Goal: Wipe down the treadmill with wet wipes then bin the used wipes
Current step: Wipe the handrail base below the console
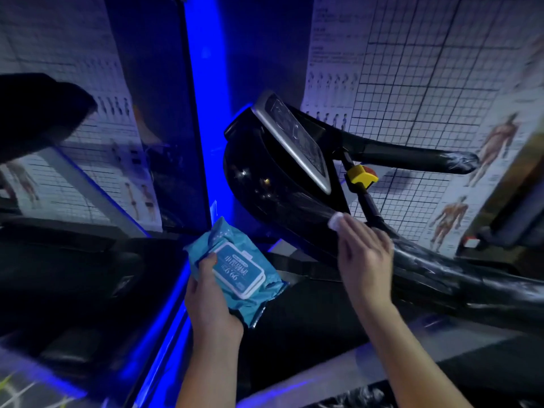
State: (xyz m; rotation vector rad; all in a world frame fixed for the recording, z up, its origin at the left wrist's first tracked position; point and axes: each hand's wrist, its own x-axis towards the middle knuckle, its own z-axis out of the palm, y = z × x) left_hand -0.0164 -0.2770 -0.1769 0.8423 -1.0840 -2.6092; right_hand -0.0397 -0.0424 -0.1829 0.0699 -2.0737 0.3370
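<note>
Wiping: the right hand [365, 254] presses a white wet wipe [335, 220] against the near handrail [441, 263] of the treadmill [259, 175], where the rail meets the black console housing.
Right grip: released, not clenched; the fingers lie fairly straight along the rail, with the wipe bunched beneath the fingertips and showing just beyond them.
Left grip: the left hand [212, 304] grasps a blue pack of wipes [238, 272], thumb on its white lid, which looks closed. The pack is held left of the rail and apart from it.
Treadmill: a tilted screen [294, 142] sits above the housing, a yellow safety switch [362, 173] to its right and a far handrail [418, 157] beyond. Both rails appear wrapped in shiny film.
Surroundings: anatomy charts [426, 83] cover the walls and a blue light strip [200, 98] runs up the corner.
Step in hand: the wipe-down, which looks well short of done. No bin is in view.
Next move: probably a firm stroke along the rail toward the near right, keeping the wipe flat under the fingers so it does not slip on the slick film. The screen, housing and far rail would seem to follow.
</note>
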